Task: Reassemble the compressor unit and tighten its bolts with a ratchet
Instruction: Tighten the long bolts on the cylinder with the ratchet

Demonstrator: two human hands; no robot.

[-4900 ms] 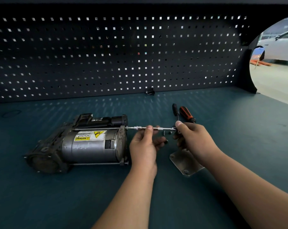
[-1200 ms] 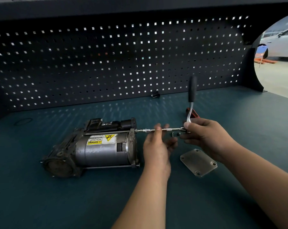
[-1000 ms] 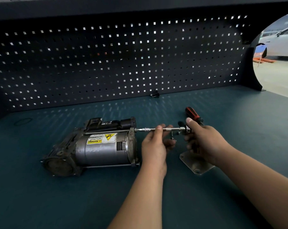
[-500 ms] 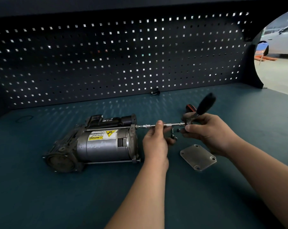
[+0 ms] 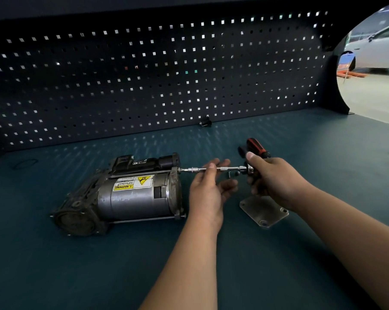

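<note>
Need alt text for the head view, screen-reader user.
A left hand pinches a long silver ratchet extension set against the grey cylindrical compressor on a teal bench; the right hand grips the ratchet head. A square metal plate lies nearby.

Probably a garage workshop: pegboard (image 5: 157, 70), car (image 5: 381, 48) outside.

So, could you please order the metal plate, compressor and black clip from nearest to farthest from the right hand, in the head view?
1. Metal plate, just below the right hand.
2. Compressor, off to its left.
3. Black clip, far back by the pegboard.
</note>
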